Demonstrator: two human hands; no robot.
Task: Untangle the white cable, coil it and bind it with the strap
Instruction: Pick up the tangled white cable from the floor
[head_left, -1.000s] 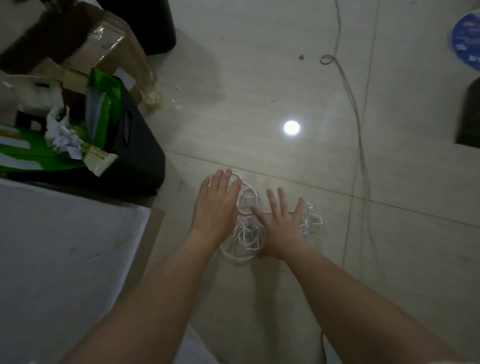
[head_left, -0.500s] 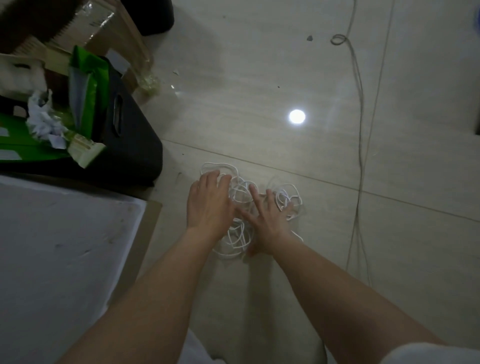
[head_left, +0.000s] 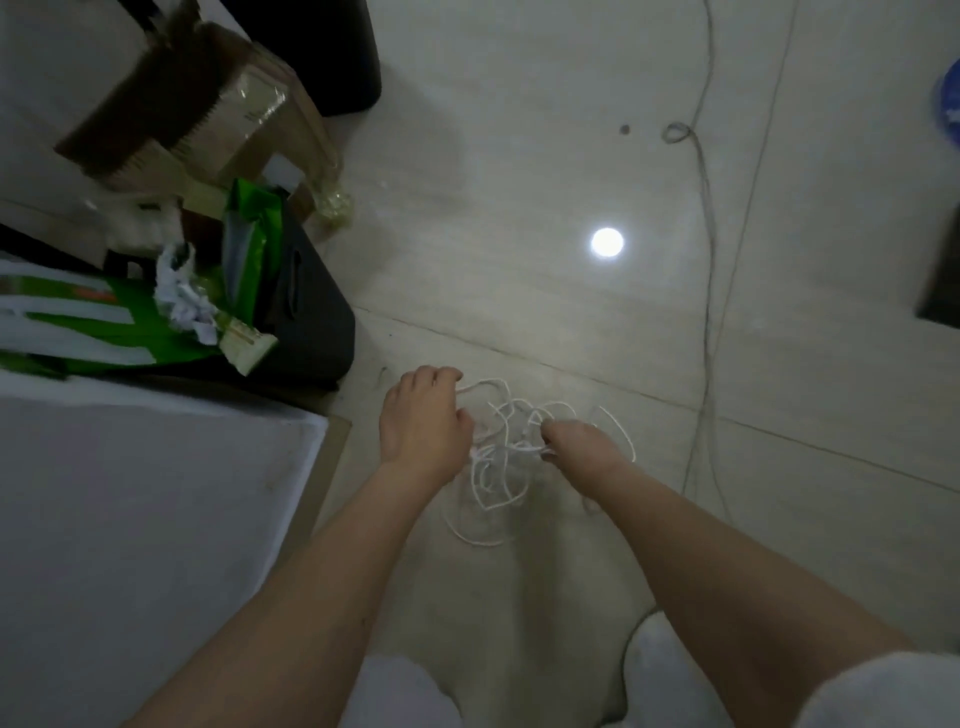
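A tangled white cable (head_left: 501, 457) lies in loose loops on the pale tiled floor in front of me. My left hand (head_left: 423, 421) sits on the tangle's left side with its fingers curled around a far loop. My right hand (head_left: 576, 441) is on the right side, fingers curled and pinching strands in the middle of the tangle. Parts of the cable run under both hands. No strap is visible.
A black bin (head_left: 306, 312) stuffed with green packaging and crumpled paper stands to the left, with cardboard boxes (head_left: 182, 119) behind it. A white surface (head_left: 145, 519) fills the lower left. A thin grey wire (head_left: 709, 291) runs along the floor at the right.
Both hands lay flat with straight fingers on the tangle before. Now their fingers have curled and taken hold of cable strands, and the loops have shifted.
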